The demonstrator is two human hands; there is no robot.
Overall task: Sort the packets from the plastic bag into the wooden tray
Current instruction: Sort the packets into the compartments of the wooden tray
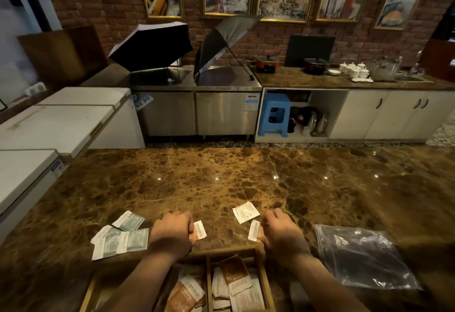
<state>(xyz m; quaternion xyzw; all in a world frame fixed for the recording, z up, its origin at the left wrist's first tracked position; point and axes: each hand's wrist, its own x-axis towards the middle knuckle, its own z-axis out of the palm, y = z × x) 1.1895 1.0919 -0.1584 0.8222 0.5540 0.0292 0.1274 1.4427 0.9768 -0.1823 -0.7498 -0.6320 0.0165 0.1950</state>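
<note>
My left hand grips an orange-and-white packet just beyond the wooden tray's far rim. Curled around another orange-and-white packet, my right hand hovers at the tray's far right corner. The tray's compartments hold several brown and white packets. A lone white packet lies on the marble counter between the hands, slightly farther away. Grey-and-white packets lie in a loose cluster to the left. A clear plastic bag lies flat on the counter at the right.
The brown marble counter stretches wide beyond the hands. White chest freezers stand at the left. Across the aisle are a steel counter with two open umbrellas, pots and cups, and a blue stool.
</note>
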